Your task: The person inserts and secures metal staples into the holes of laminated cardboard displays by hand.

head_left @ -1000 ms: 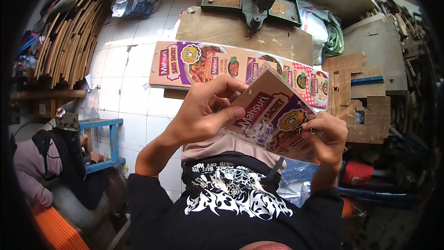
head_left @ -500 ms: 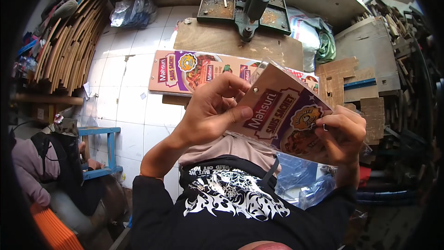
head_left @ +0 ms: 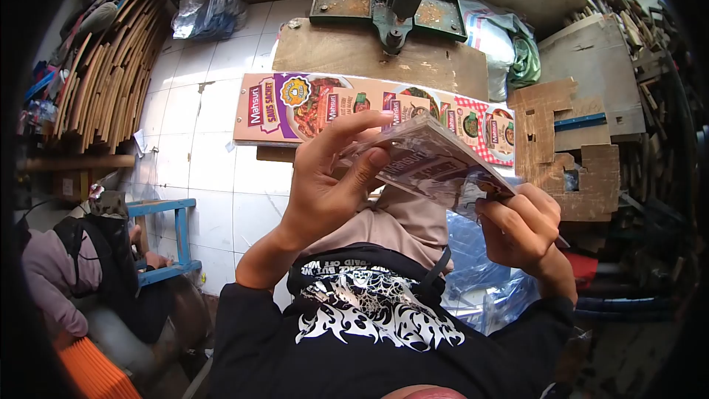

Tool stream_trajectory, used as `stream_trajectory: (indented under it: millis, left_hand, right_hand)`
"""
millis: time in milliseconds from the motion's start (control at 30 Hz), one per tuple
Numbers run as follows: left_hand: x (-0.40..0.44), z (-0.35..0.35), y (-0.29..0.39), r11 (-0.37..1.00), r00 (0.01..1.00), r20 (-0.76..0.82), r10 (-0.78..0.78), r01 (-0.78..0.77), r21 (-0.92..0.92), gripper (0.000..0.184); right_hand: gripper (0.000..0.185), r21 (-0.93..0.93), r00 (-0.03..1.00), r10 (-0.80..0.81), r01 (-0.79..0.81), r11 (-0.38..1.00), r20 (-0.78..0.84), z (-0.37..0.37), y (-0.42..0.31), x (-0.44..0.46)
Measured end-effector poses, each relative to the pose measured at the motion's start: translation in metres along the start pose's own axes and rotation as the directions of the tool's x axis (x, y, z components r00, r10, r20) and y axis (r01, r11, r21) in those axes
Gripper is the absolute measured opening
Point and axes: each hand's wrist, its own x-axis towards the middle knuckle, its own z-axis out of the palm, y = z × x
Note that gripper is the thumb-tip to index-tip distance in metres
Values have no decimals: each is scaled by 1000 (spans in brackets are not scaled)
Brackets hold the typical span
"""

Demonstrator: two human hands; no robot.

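- White tiled floor [head_left: 203, 170]: spreads left of the long panel.
- Pile of brown strips [head_left: 111, 66]: well apart, far left of the long panel, strips stacked close.
- Wooden tabletop [head_left: 314, 48]: under the long panel, showing mainly beyond its far edge.
- Dark green machine [head_left: 402, 0]: beyond the long panel, compartmented trays to both sides, littered with brown debris.
- Long panel [head_left: 310, 107]: the landmark; lies flat, "Mahsuri" and "Saus Sachet" at its left end, red check toward its right.
- Notched brown sheets [head_left: 543, 129]: just right of the long panel.
- White sack [head_left: 487, 44]: beyond the long panel's right half, green bag [head_left: 526, 59] at its side.
- Blue frame [head_left: 181, 233]: left of the long panel and nearer the wearer.
- Held panel [head_left: 432, 165]: raised over the long panel's near edge, right of its middle; tilted, glossy, partly masking the print behind.
- Left hand [head_left: 332, 177]: in front of the long panel, partly closed; thumb and fingers pinch the held panel's left end.
- Right hand [head_left: 521, 223]: near the long panel's right end, fingers curled closed on the held panel's right end; anything smaller in the grip, cannot tell.
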Motion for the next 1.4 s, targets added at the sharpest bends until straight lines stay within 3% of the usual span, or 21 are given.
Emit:
stream_trajectory:
  millis: [33,100,167,300,367,400,433,500,567,633,733,833,867,933,967,1033,1167,1400]
  left_hand:
    - [-4,-2,-2,995,997,-13,73,-72,72,31]
    - [-11,-9,-3,989,997,-13,75,-73,126,32]
    - [-19,-18,-6,931,977,141,162,-199,307,38]
    - [-27,-17,-9,965,980,112,167,-186,187,40]
    - [-35,-19,-19,992,989,82,122,-123,8,30]
    - [-35,-24,-24,988,983,107,152,-153,5,26]
    - [-38,-28,-28,984,976,129,175,-177,0,22]
    - [-45,-34,-35,979,973,107,204,-205,0,17]
    - [-53,-36,-44,978,976,75,204,-199,-68,16]
    - [-58,-38,-52,969,972,127,198,-174,-176,14]
    - [-65,-29,-65,939,977,109,184,-142,-313,11]
    - [-69,-26,-73,912,980,105,171,-117,-394,10]
    - [-70,-27,-74,908,973,121,195,-132,-398,8]
    - [-71,-27,-73,911,969,128,210,-147,-385,8]
    - [-72,-29,-74,918,973,129,189,-129,-375,8]
    - [-67,-35,-78,900,944,183,273,-183,-395,11]
    - [-65,-39,-81,890,936,209,284,-176,-421,13]
    - [-57,-39,-88,880,945,208,253,-135,-455,15]
  right_hand:
    - [22,-31,999,-34,35,999,25,3,-4,-3]
    - [24,-62,991,-130,132,989,33,12,-9,-9]
    - [24,-74,985,-174,175,982,24,22,-12,-15]
    - [20,-46,976,-201,205,978,81,32,-18,-20]
    - [17,-26,974,-189,193,981,122,33,-26,-21]
    - [17,7,972,-195,195,981,133,36,-30,-23]
    - [17,45,969,-199,195,980,146,37,-36,-24]
    - [13,299,960,-107,26,954,258,26,-45,-18]
    - [12,564,963,-136,-20,826,234,18,-40,-10]
    - [9,854,957,-234,-25,520,171,23,-27,-2]
    - [18,957,996,92,-47,287,21,61,-36,-5]
    - [22,973,925,349,-200,116,149,99,-53,-9]
    - [22,975,923,352,-202,96,157,110,-62,-9]
    - [22,956,810,550,-287,66,206,126,-80,-6]
    - [22,957,803,555,-288,44,216,130,-83,-5]
    - [21,958,807,575,-253,136,132,137,-86,-3]
    - [22,940,818,568,-260,220,93,143,-80,-4]
    - [23,935,803,591,-263,239,75,147,-76,0]
